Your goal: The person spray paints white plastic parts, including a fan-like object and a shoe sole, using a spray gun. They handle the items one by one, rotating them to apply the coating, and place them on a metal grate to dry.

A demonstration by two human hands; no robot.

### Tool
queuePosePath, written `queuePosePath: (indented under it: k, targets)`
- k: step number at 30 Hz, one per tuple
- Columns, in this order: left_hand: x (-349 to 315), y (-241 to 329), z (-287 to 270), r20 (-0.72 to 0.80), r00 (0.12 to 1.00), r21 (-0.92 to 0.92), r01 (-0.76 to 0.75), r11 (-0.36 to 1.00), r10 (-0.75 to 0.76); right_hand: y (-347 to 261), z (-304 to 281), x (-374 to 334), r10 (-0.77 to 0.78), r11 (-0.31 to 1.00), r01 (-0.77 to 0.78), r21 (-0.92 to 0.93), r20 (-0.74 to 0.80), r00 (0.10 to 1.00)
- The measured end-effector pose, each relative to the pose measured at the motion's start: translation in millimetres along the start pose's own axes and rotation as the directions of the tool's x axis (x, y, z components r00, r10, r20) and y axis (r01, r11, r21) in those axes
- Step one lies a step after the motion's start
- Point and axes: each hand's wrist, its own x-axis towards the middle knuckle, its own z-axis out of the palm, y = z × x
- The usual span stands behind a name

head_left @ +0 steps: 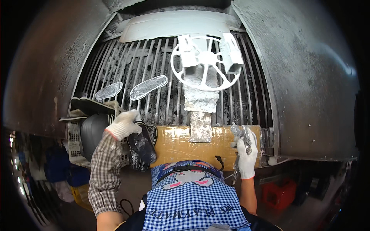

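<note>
My left hand [125,125], in a white knit glove, is closed on the upper end of a dark shoe sole [142,142] with a shiny surface. More dark, glossy pieces hang close against that sole, beside the crate's near right corner. My right hand [246,152], gloved too, is wrapped around a metal spray gun [241,134] above the right end of the yellow-brown taped ledge [169,140]. From the gun a hose [235,175] runs down past my apron. Straight ahead is a white spoked wheel [208,57] carrying two white-coated blocks.
Two whitish sole-shaped pieces [148,87] lie on the metal slats [154,109]. A pale plastic crate [77,140] with black soles stands at left. Tall metal walls [308,84] flank the slats, and a white-coated board [177,25] lies at the back. A red stool-like object [279,194] is low at right.
</note>
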Motion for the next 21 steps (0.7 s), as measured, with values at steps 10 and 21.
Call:
queuePosePath:
  k: [10, 21]
  targets:
    - [-30.4, 76.0, 8.8, -0.202, 0.974, -0.743, -0.220, 0.632, 0.102, -10.8, 4.4, 2.5, 0.088, 0.996, -0.085, -0.023, 0.163, 0.983]
    - [-20.6, 128.7, 83.7, -0.579, 0.515, 0.054, -0.749, 0.660, 0.632, -6.3, 11.6, 11.0, 0.086, 0.984, -0.019, -0.178, 0.374, 0.923]
